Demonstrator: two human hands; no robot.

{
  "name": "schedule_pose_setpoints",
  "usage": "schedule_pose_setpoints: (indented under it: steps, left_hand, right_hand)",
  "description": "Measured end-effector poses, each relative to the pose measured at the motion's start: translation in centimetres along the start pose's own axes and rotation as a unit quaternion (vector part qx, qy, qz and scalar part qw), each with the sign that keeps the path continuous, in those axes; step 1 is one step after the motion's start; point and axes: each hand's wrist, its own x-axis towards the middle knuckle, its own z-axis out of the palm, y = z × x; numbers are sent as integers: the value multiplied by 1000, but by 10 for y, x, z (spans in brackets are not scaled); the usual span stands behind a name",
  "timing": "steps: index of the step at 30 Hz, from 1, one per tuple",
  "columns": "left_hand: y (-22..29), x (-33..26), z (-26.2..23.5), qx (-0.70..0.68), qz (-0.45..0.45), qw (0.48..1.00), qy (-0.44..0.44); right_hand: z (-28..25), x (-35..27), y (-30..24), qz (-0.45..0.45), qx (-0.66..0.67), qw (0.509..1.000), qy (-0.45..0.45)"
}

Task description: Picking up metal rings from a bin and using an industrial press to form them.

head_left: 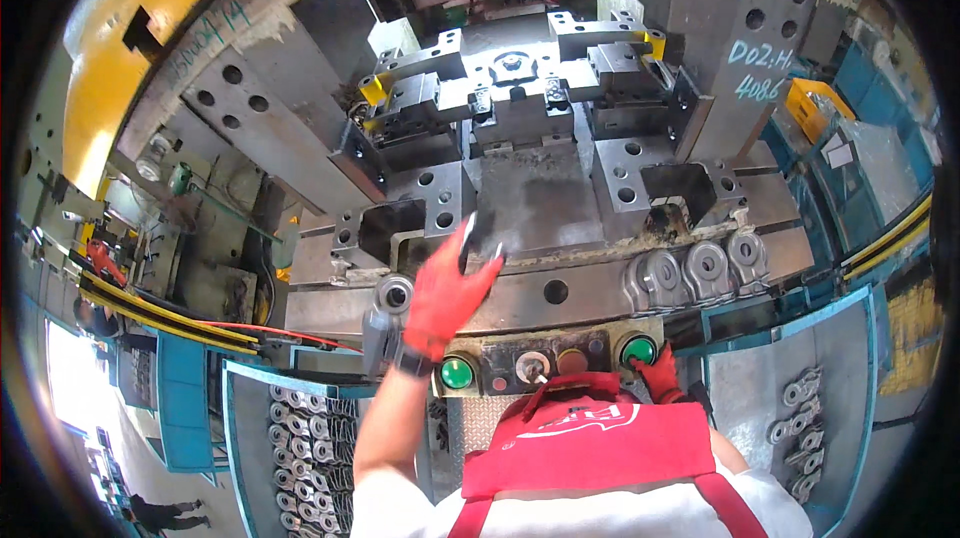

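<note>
My left hand (452,290), in a red glove with pale tips, reaches over the front ledge of the press. Its thumb and finger are spread, and I see nothing between them. My right hand (659,378), also red-gloved, is at the right green button (637,350), fingers apart, with a fingertip at the button's lower edge. A left green button (457,373) sits on the same control panel (515,346), below my left wrist. Beside the left hand a ring-ended metal part (394,294) rests on the ledge. Farther back, a metal part (513,65) lies in the brightly lit die (520,118).
Several ring-ended metal parts (707,270) stand in a row on the ledge at right. Blue-framed bins with more parts flank me, a left bin (228,428) and a right bin (868,378). Steel uprights (735,68) rise beside the die. A yellow crate (815,110) is at far right.
</note>
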Motion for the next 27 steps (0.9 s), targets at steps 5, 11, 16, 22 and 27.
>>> schedule_pose_setpoints:
  steps: [5,11,16,22,27]
  left_hand:
    - [31,154,27,112,65,984,124]
    - [9,296,86,222,-91,969,50]
    - [-48,375,133,412,68,907,45]
    - [-42,394,113,220,-151,962,52]
    - [-10,331,76,82,-59,986,129]
  right_hand:
    - [6,4,20,-30,17,999,16]
    - [10,-11,29,32,227,973,5]
    - [0,-46,15,83,100,990,50]
    - [-12,-60,-6,141,138,970,139]
    - [-52,-39,-39,62,157,957,235]
